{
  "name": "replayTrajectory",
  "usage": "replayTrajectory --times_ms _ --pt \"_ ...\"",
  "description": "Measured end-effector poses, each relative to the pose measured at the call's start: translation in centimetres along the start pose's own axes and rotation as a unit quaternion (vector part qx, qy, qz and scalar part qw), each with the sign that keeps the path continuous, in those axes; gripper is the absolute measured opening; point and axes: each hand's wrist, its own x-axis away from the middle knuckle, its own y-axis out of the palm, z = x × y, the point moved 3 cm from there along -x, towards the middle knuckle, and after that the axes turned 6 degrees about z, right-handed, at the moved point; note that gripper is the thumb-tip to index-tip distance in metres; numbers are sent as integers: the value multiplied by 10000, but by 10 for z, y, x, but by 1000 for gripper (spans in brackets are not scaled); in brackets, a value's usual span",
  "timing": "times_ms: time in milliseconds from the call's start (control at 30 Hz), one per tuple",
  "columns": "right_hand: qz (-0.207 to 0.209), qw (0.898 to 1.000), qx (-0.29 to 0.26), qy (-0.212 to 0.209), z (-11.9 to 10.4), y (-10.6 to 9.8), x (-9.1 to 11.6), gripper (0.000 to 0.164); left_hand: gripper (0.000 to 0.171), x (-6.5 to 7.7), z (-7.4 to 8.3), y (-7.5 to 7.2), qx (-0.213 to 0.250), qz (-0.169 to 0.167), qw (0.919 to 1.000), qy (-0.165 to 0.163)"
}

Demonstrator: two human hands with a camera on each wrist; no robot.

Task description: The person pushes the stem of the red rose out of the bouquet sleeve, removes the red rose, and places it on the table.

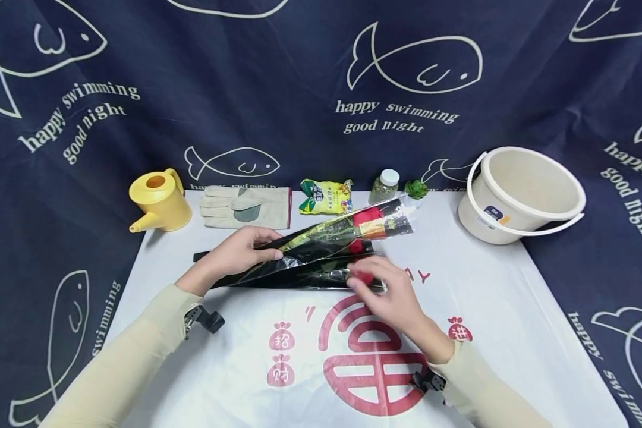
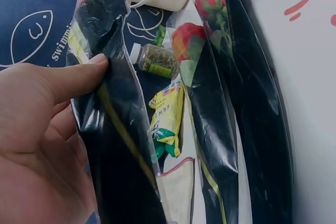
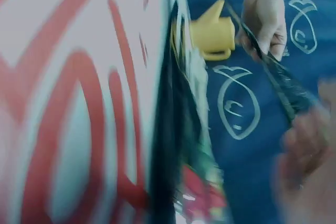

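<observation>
My left hand (image 1: 248, 252) grips a red rose in a black and clear wrapper (image 1: 321, 239), thumb on top, raised at a slant above the table. Its thumb presses the dark sleeve in the left wrist view, where two more wrapped roses, a nearer-middle one (image 2: 212, 124) and a right one (image 2: 257, 98), lie side by side. Over the heads of those lying roses hovers my right hand (image 1: 393, 294), fingers loosely bent and thumb apart; nothing is visibly held. The right wrist view is blurred, so any contact there is unclear.
Along the back stand a yellow watering can (image 1: 163, 202), work gloves (image 1: 246, 207), a yellow-green packet (image 1: 326, 197), a jar with a white lid (image 1: 385, 185), a small green plant (image 1: 416, 189) and a cream bucket (image 1: 521, 193). A white printed cloth (image 1: 235, 368) covers the table.
</observation>
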Motion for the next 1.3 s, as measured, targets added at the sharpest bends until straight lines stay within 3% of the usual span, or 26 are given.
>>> replayTrajectory --times_ms 33,67,133,167,200,300,433,500,567,667,833,1000,1200,1300 --pt "-68 9931 -566 1023 9 3 4 33 19 0 1 0 51 10 10000 2" --pt "18 9743 -1140 1941 18 5 7 39 19 0 2 1 87 11 10000 -7" --pt "353 9229 -2139 3181 26 9 9 46 23 0 3 3 107 19 9999 5" --pt "544 9005 -2525 3499 31 12 9 50 24 -1 5 4 70 36 10000 0" --pt "767 8834 -2823 3662 34 14 8 53 26 -1 6 5 36 36 10000 -2" --pt "1367 8482 -3347 3871 40 18 1 58 31 -3 10 9 -45 -7 10000 27" --pt "2016 7941 -3933 4173 48 22 -4 56 34 -4 14 13 -41 -166 9998 57" --pt "2347 7737 -4045 4273 51 22 -4 52 35 -5 15 14 -54 -200 9998 2" --pt "2645 7665 -3979 4291 53 20 -4 49 36 -5 13 13 -82 -179 9997 -116" --pt "2931 7701 -3772 4227 55 18 -2 47 36 -4 10 13 12 -206 9994 -272" --pt "2871 7757 -3760 4177 55 19 -2 43 24 -3 7 18 184 -537 9983 -159" --pt "2928 7658 -3986 4111 54 20 -6 47 19 -6 10 23 196 -699 9973 115" --pt "3275 7509 -4194 3911 57 13 -9 57 33 -3 9 24 162 -816 9965 -92" --pt "3302 7449 -4345 3839 59 9 -10 57 26 1 7 24 47 -948 9955 -50"
